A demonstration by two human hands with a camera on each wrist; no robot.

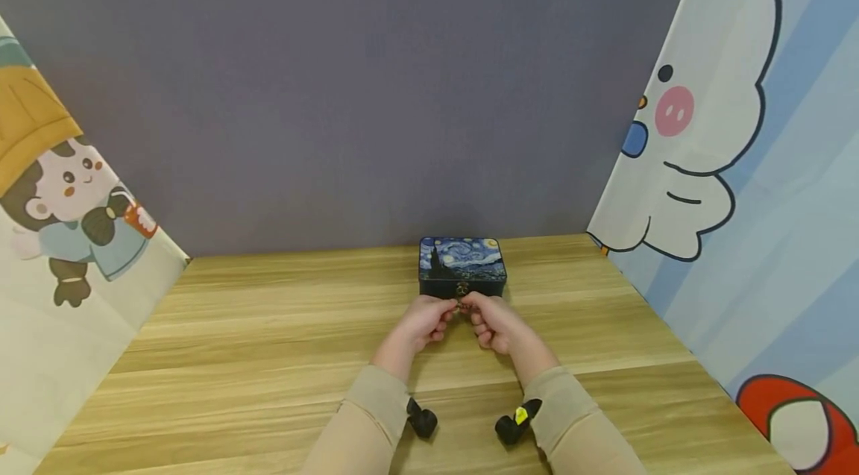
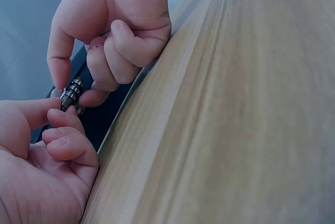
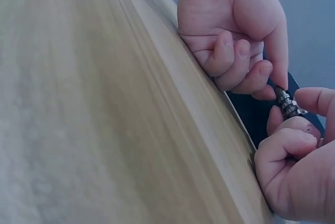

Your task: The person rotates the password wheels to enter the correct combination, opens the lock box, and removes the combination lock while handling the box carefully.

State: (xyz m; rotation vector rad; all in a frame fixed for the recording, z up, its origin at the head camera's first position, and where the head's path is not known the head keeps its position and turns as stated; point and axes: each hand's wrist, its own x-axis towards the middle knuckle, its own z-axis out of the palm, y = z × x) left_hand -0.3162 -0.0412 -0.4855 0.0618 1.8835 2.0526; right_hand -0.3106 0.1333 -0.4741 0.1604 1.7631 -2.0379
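A small dark tin box (image 1: pixel 463 260) with a starry night painting on its lid stands against the back wall, lid down. At its front clasp (image 1: pixel 462 288) is a small metal combination lock (image 2: pixel 72 93) with ridged number rings. My left hand (image 1: pixel 423 320) pinches one end of this lock between thumb and finger. From the other side, my right hand (image 1: pixel 496 322) has thumb and curled index finger around the rings, as the right wrist view shows. The other fingers of both hands are curled in near the tabletop. Fingers partly hide the lock and the box's front.
The box stands on a wood-grain table (image 1: pixel 282 356) at its back edge. Behind rises a plain grey wall (image 1: pixel 376 87). Cartoon-printed panels flank the table, a left panel (image 1: pixel 40 356) and a right panel (image 1: pixel 792 251). Black wrist-camera mounts (image 1: pixel 423 421) hang at the cuffs.
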